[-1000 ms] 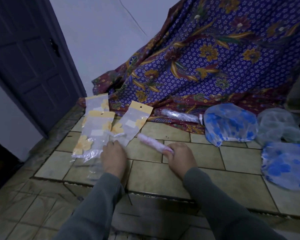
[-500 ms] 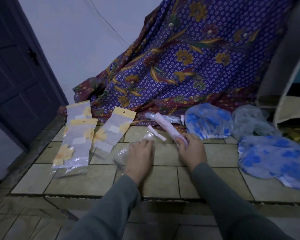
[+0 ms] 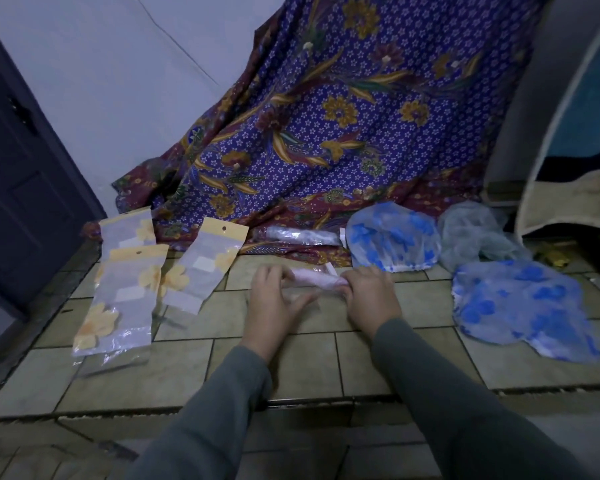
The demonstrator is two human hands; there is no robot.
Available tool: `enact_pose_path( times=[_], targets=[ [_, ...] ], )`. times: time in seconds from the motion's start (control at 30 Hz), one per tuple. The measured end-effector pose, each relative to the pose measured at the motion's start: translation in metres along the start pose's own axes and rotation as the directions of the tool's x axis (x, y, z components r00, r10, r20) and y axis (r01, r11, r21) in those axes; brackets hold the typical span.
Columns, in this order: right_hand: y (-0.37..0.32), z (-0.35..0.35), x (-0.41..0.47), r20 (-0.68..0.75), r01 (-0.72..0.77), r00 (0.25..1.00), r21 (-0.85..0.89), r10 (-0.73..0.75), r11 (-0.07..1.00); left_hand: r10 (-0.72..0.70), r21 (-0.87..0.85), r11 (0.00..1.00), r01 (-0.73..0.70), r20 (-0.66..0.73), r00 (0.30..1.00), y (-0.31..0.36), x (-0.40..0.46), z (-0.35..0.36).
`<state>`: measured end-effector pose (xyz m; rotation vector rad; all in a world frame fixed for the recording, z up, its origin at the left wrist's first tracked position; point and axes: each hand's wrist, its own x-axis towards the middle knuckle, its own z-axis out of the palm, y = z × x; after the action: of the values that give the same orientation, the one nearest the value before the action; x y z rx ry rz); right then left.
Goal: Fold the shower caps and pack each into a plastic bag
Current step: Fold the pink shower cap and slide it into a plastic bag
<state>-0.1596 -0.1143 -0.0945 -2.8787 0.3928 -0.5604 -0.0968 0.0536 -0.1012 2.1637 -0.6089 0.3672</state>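
Note:
A rolled pink shower cap lies across the tiled floor between my hands, partly inside a clear plastic bag. My left hand holds the bag at its left end, thumb spread. My right hand grips the roll's right end. Three empty bags with yellow headers and flower prints lie to the left. A packed roll rests against the patterned cloth. Two blue-flowered caps and a pale grey cap lie unfolded to the right.
A purple floral cloth drapes down the back. A dark door stands at the left. A step edge runs across the tiles below my wrists. A mat hangs at the far right.
My left hand pulled a clear bag from the left pile to the middle. My right hand lifted the pink roll, then laid it sideways, and it now sits partly in the bag.

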Motion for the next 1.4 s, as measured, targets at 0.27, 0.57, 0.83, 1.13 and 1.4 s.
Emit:
enact_pose_path(
  times=[0.27, 0.57, 0.83, 1.13, 1.4],
  targets=[
    [-0.039, 0.018, 0.013, -0.083, 0.243, 0.97, 0.218, -0.23, 0.945, 0.08, 0.419, 0.894, -0.159, 0.201, 0.976, -0.016, 0.01, -0.031],
    [-0.056, 0.047, 0.008, 0.311, 0.245, 0.888, 0.302, -0.338, 0.921, -0.469, 0.075, 0.883, 0.463, 0.132, 0.873, -0.049, 0.008, -0.065],
    [-0.039, 0.048, 0.016, 0.253, -0.016, 0.964, 0.368, -0.083, 0.93, -0.496, 0.155, 0.868, 0.473, 0.331, 0.803, -0.041, 0.009, -0.074],
    [-0.028, 0.056, 0.002, 0.076, -0.048, 0.997, 0.511, 0.011, 0.858, -0.475, 0.343, 0.859, 0.38, 0.257, 0.841, -0.042, 0.021, -0.077],
    [-0.027, 0.05, 0.0, 0.068, -0.106, 0.994, 0.479, 0.083, 0.871, -0.433, 0.419, 0.84, 0.345, 0.133, 0.891, -0.038, 0.019, -0.074]
  ],
)
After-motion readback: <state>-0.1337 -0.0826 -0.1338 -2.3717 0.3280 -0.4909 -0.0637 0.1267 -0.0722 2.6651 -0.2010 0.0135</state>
